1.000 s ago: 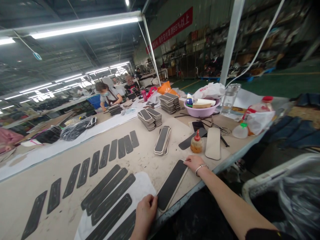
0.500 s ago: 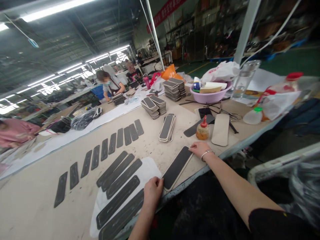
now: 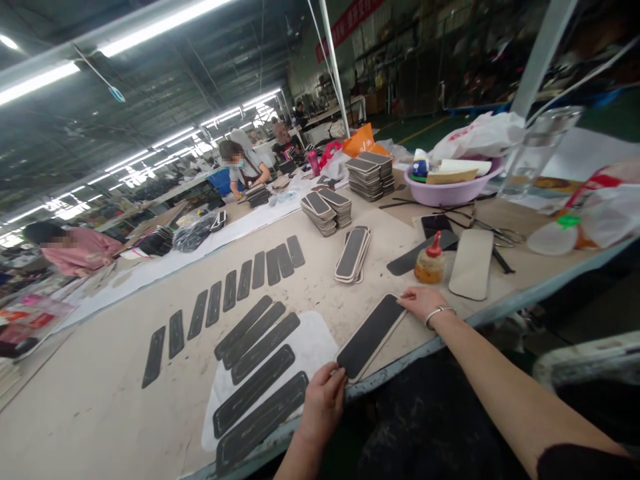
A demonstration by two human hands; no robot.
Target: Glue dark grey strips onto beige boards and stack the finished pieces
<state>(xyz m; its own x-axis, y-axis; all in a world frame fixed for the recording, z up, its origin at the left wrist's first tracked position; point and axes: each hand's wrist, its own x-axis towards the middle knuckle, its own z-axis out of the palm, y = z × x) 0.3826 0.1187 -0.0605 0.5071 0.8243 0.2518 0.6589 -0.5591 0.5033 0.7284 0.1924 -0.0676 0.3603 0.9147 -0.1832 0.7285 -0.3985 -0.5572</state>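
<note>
A black rounded strip (image 3: 370, 335) lies over a slightly larger beige panel near the table's front edge, the beige showing as a rim along its side. My left hand (image 3: 324, 399) pinches the strip's near end between thumb and fingers. At its far end, my right hand (image 3: 421, 302) has its fingertips closed on the corner; whether they grip the beige panel too, I cannot tell. Left of the hands, several black strips with whitish smears (image 3: 255, 390) rest partly on a white sheet (image 3: 320, 330). Beyond them runs a row of shorter black strips (image 3: 215, 303).
Stacks of black-and-beige panels (image 3: 327, 212) stand farther back, with a small pile (image 3: 353, 253) closer. Right of it are a red-capped glue bottle (image 3: 429, 265), a plain beige panel (image 3: 471, 263), scissors (image 3: 503, 233) and a purple basin (image 3: 453, 192). Co-workers sit across the table.
The camera view has turned left, so everything sits farther right in the picture. Both hands keep hold of the strip's ends, with little visible change on the table.
</note>
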